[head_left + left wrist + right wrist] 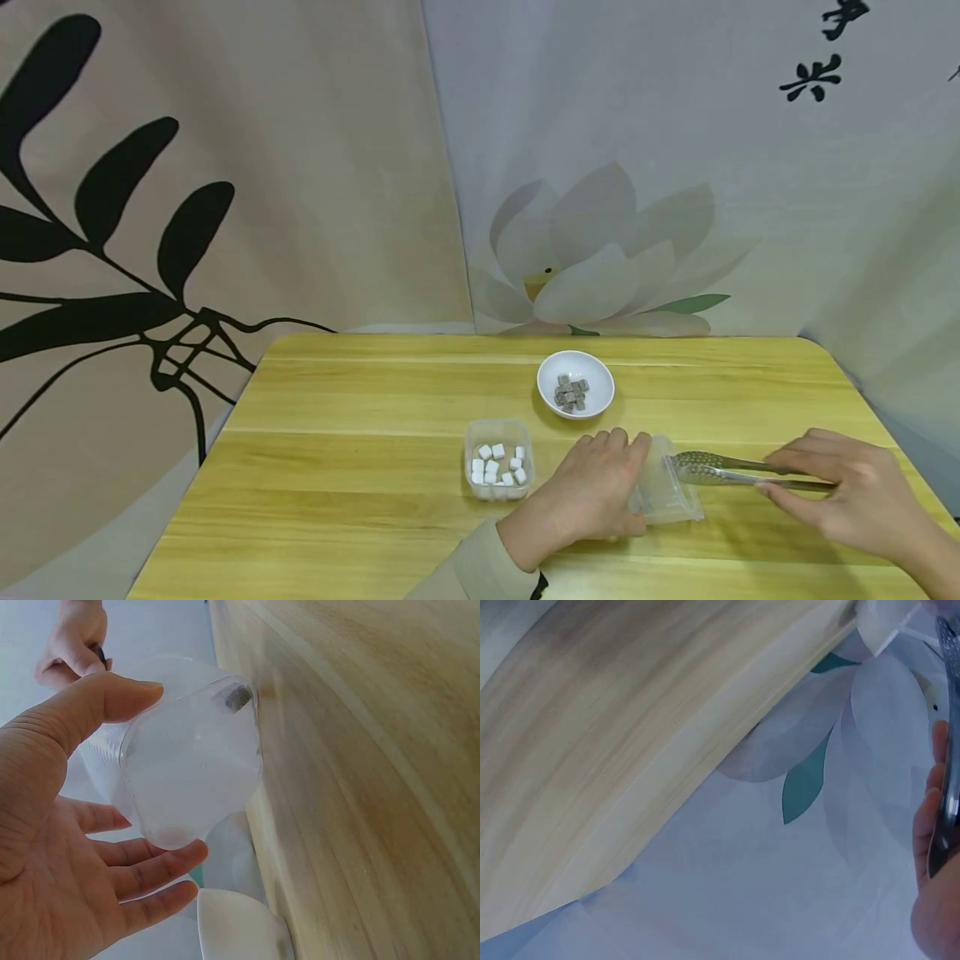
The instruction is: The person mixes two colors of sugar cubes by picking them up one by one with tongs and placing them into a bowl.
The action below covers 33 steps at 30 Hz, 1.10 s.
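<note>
My left hand holds a clear plastic container tipped on its side, its mouth facing right. In the left wrist view, the thumb lies on one side of the container and the fingers are at the other. A small grey cube shows through a corner of it. My right hand grips metal tongs, whose perforated tips are at the container's mouth. The tongs are partly cut off in the right wrist view. Whether the tips pinch anything cannot be made out.
A white bowl with several grey cubes stands behind the left hand. To the left of that hand is another clear container holding several white cubes. Everything rests on a wooden table, with a printed curtain behind its far edge.
</note>
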Available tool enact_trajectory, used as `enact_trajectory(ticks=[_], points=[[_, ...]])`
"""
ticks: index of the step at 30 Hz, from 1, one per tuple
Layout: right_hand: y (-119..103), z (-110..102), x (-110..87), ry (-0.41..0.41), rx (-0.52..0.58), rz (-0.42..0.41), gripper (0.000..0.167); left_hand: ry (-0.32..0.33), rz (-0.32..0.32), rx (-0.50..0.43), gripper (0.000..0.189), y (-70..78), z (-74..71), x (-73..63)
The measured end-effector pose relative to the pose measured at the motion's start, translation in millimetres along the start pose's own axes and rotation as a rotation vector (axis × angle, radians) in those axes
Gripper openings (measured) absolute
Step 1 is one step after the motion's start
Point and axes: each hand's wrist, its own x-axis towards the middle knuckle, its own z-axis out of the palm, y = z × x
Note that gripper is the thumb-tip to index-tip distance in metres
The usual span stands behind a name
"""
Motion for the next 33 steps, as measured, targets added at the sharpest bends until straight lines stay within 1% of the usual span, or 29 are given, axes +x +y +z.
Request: enact_trajectory(ticks=[2,5,9,14,18,22,26,30,33], points=[[-0.1,-3.0,0.0,0.005,-0.008,0.029,0.05,0.001,-0.001,0.001,0.079,-0.1,0.1,-0.2],[0.7,-6.5,0.8,0.041,-0.014,0.04,0.05,0.002,0.001,-0.001,0.078,-0.4,0.3,-0.4],[3.5,-8.9,4.8,0.1,0.001,0.028,0.05,0.002,0.0,0.0,0.078,-0.9,0.1,-0.5],[6.9,-10.5,14.4,0.105,-0.013,0.066,0.053,0.001,-0.003,0.006,0.08,-1.4,-0.2,-0.4],[10.9,-6.1,27.1,0.102,-0.044,0.09,0.058,0.0,-0.003,0.007,0.081,-1.9,-0.1,-0.2],[17.1,8.0,42.6,0.144,-0.036,0.064,0.061,0.001,-0.002,0.0,0.079,-2.1,-0.1,-0.1],[21.0,26.9,58.4,0.187,-0.02,0.03,0.062,-0.004,0.002,-0.007,0.079,-1.7,-0.4,0.0],[20.1,44.1,71.3,0.163,-0.043,0.032,0.062,-0.009,0.001,0.001,0.081,-0.9,-0.8,0.4],[19.3,56.7,77.4,0.14,-0.035,0.038,0.061,-0.011,-0.001,0.008,0.081,-0.6,-1.1,0.8]])
